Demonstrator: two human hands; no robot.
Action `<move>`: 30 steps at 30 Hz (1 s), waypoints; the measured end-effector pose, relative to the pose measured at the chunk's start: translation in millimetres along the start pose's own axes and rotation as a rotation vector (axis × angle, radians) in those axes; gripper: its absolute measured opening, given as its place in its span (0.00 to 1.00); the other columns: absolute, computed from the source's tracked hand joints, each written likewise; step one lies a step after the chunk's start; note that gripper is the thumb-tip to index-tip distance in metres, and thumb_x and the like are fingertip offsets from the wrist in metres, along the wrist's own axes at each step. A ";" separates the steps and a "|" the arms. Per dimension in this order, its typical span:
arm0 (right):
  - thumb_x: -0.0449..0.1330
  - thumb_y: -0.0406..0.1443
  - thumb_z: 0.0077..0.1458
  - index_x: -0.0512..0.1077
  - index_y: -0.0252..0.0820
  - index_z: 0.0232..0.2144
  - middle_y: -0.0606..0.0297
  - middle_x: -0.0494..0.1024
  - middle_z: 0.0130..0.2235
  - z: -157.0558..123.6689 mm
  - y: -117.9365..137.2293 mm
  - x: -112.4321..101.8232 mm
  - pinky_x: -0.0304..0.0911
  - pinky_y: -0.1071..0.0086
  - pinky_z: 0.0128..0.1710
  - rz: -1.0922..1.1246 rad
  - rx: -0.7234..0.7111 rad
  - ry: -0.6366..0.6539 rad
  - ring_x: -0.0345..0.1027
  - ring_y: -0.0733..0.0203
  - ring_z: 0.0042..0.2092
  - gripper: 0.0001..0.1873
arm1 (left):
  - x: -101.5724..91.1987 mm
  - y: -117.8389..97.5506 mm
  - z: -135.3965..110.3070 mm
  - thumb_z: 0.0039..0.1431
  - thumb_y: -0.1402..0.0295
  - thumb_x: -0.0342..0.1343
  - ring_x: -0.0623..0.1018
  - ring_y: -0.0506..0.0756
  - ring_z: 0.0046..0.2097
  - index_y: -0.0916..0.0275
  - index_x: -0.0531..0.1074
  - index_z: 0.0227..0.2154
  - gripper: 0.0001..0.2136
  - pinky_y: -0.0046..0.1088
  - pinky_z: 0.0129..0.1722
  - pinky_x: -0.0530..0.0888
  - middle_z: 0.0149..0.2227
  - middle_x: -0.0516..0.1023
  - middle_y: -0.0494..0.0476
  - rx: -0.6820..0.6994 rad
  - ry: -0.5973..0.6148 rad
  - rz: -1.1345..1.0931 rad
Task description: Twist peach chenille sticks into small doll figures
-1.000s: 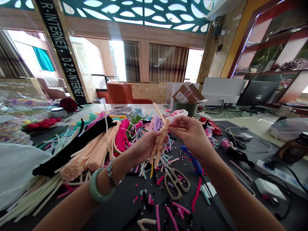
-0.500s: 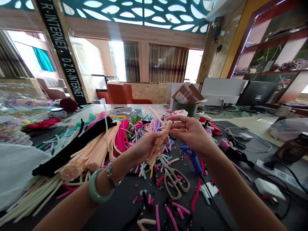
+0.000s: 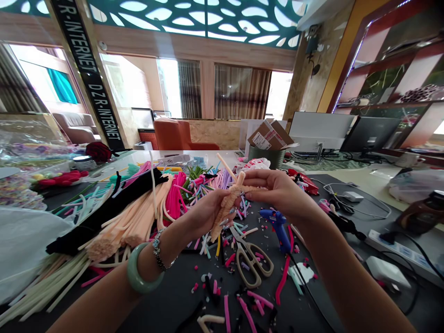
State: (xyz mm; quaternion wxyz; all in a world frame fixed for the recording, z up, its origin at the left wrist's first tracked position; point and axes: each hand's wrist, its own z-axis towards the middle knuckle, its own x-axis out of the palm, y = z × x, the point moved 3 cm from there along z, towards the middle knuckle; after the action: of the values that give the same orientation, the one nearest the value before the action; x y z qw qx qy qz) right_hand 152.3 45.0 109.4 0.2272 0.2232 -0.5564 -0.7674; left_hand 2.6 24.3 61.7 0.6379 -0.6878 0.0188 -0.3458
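Peach chenille bundle [image 3: 227,208] had tipped over in the last moments: where it had stood nearly upright, its lower end now leaned toward the left wrist and its upper end toward the right hand [image 3: 277,192]. It was held in the air between both hands, above the dark worktable [image 3: 166,305], with a pale stem tip [image 3: 225,166] sticking up and to the left past the bundle's top. The left hand [image 3: 208,215] gripped the bundle from below, its fingers [image 3: 225,222] curled closely around the twisted stems. The right hand had shifted lower and outward, and its fingers [image 3: 251,185] were now pressed together, pinching a peach side strand [image 3: 255,188] that ran out sideways from the bundle. Exactly how the thumb sat behind that strand could not be told from this angle.

Nearest beneath the right hand lay a blue hot glue gun [image 3: 277,226], now showing more fully than before, with beige-handled scissors [image 3: 251,261] just below it among cut chenille scraps [image 3: 215,286]. Left of the hands lay long stacks of loose peach stems [image 3: 132,226], black stems [image 3: 104,212] and hot-pink stems [image 3: 175,199]. A pale green bangle [image 3: 140,273] and a beaded bracelet [image 3: 158,249] circled the left wrist.
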 end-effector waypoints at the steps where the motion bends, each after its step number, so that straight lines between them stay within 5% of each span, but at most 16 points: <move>1: 0.66 0.32 0.46 0.72 0.41 0.42 0.61 0.80 0.39 -0.4 0.3 0.0 0.68 0.65 0.46 0.005 -0.001 0.015 0.74 0.59 0.44 0.18 | 0.1 -0.4 -0.2 0.58 0.66 0.44 0.64 0.45 0.20 0.66 0.70 0.31 0.11 0.22 0.20 0.68 0.27 0.67 0.51 0.003 0.012 -0.003; 15: 0.65 0.31 0.47 0.74 0.41 0.44 0.60 0.80 0.43 -1.5 5.4 -0.8 0.64 0.64 0.52 0.069 0.015 0.107 0.72 0.57 0.48 0.19 | 1.5 -4.1 -1.9 0.59 0.67 0.43 0.66 0.44 0.19 0.66 0.69 0.30 0.11 0.21 0.20 0.69 0.25 0.68 0.49 -0.014 0.082 0.046; 30: 0.64 0.31 0.48 0.77 0.45 0.40 0.65 0.79 0.41 -1.6 6.4 -1.2 0.64 0.68 0.47 -0.061 -0.027 0.136 0.71 0.60 0.47 0.14 | 1.7 -0.9 -1.9 0.60 0.66 0.45 0.65 0.43 0.19 0.66 0.68 0.30 0.11 0.19 0.19 0.67 0.26 0.67 0.50 -0.031 0.008 0.179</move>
State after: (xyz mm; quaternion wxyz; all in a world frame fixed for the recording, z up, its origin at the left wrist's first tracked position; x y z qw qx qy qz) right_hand 154.8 42.8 115.2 0.2440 0.2885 -0.5221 -0.7646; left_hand 2.5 22.0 63.2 0.6556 -0.6917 0.0879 -0.2899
